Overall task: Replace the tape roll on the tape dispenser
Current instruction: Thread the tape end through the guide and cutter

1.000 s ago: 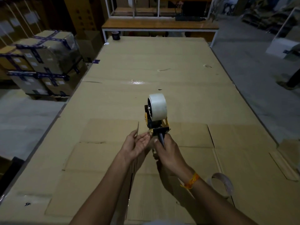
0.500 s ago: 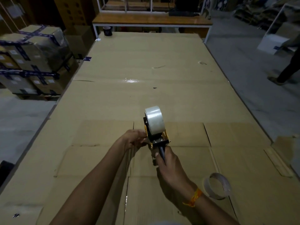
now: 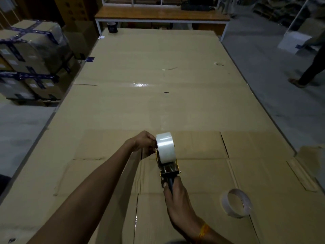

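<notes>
Left hand (image 3: 143, 144), bare, reaches forward with the forearm stretched low over the table; fingers curled, pressed to the left side of the full, glossy white-clear tape roll (image 3: 165, 147). Whether they grip the roll or only touch its side cannot be told, as the roll hides the fingertips. Roll is a wide cylinder, smooth and faintly shiny, seated upright on the black-and-yellow hand-held tape dispenser (image 3: 168, 169), which stands above the matte brown flattened cardboard sheets (image 3: 193, 106) covering the table, seams and flap edges visible. Right hand (image 3: 175, 194) is wrapped tight round the dispenser's dark handle, thumb along the left side, wrist bent slightly, an orange band (image 3: 203, 231) on it. Further right, lying flat on the cardboard and well apart from the dispenser, an empty thin pale cardboard tape core (image 3: 236, 202), ring-shaped. Far left, beside the table, stacked taped brown cartons (image 3: 29, 55) under clear wrap.
</notes>
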Action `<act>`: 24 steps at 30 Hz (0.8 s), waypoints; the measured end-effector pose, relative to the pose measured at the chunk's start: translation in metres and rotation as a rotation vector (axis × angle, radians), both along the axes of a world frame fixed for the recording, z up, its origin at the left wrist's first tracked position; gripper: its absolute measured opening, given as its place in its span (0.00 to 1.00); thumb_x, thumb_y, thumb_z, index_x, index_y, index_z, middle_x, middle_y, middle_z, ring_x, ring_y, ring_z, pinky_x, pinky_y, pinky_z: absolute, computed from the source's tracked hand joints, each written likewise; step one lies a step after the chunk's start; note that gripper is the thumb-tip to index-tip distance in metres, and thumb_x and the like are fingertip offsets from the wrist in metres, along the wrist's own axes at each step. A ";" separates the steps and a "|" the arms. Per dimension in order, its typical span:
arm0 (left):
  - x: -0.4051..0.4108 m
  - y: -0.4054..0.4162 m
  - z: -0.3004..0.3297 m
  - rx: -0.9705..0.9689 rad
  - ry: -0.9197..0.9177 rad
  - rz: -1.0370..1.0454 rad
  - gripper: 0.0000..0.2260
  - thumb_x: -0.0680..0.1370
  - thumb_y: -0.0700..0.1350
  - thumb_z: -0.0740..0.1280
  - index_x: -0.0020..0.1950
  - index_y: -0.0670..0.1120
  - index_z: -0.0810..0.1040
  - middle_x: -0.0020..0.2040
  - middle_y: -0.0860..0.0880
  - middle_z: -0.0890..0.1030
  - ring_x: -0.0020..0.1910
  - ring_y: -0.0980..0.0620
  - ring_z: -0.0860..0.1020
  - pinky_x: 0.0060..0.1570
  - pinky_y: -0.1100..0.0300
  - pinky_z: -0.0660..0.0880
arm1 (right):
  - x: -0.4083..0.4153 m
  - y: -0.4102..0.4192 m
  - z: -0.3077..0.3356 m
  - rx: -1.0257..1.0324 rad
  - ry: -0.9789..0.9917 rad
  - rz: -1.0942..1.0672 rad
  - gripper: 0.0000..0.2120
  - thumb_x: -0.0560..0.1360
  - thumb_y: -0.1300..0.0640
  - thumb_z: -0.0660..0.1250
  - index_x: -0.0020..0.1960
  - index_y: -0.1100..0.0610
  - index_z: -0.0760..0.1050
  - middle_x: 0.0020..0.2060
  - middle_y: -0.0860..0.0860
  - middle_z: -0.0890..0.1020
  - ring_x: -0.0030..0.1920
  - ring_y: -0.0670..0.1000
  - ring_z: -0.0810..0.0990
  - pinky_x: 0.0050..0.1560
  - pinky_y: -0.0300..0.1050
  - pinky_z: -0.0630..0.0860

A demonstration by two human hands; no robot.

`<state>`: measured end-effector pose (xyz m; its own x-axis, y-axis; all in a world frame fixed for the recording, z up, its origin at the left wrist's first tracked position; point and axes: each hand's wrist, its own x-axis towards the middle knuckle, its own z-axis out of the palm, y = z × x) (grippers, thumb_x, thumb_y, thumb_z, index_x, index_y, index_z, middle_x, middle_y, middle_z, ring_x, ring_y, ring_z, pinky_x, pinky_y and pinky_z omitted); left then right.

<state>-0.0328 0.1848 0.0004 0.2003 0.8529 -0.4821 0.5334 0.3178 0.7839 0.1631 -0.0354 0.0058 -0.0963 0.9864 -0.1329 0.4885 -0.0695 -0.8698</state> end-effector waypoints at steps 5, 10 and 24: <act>0.003 0.018 -0.003 0.046 0.123 -0.173 0.21 0.75 0.30 0.74 0.30 0.53 0.87 0.40 0.36 0.86 0.41 0.43 0.84 0.49 0.48 0.84 | -0.006 0.002 -0.009 -0.085 0.029 -0.030 0.05 0.87 0.55 0.60 0.61 0.55 0.71 0.48 0.47 0.79 0.50 0.39 0.79 0.44 0.27 0.72; 0.010 0.026 -0.005 0.092 0.235 -0.268 0.08 0.74 0.33 0.76 0.39 0.45 0.88 0.39 0.40 0.86 0.40 0.47 0.85 0.45 0.57 0.83 | -0.016 0.001 -0.017 -0.167 -0.017 -0.066 0.09 0.87 0.51 0.59 0.62 0.57 0.69 0.44 0.47 0.76 0.44 0.41 0.78 0.41 0.31 0.73; 0.007 0.036 -0.006 0.154 0.339 -0.401 0.06 0.74 0.37 0.77 0.49 0.45 0.90 0.48 0.44 0.90 0.50 0.46 0.89 0.53 0.51 0.86 | -0.014 0.014 0.015 -0.216 -0.523 0.238 0.17 0.87 0.42 0.55 0.46 0.52 0.70 0.39 0.48 0.75 0.40 0.52 0.75 0.42 0.45 0.69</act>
<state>-0.0255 0.2207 -0.0061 0.3791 0.8076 -0.4517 0.8203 -0.0673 0.5680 0.1487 -0.0214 0.0206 -0.1784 0.8913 -0.4168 0.8708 -0.0542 -0.4886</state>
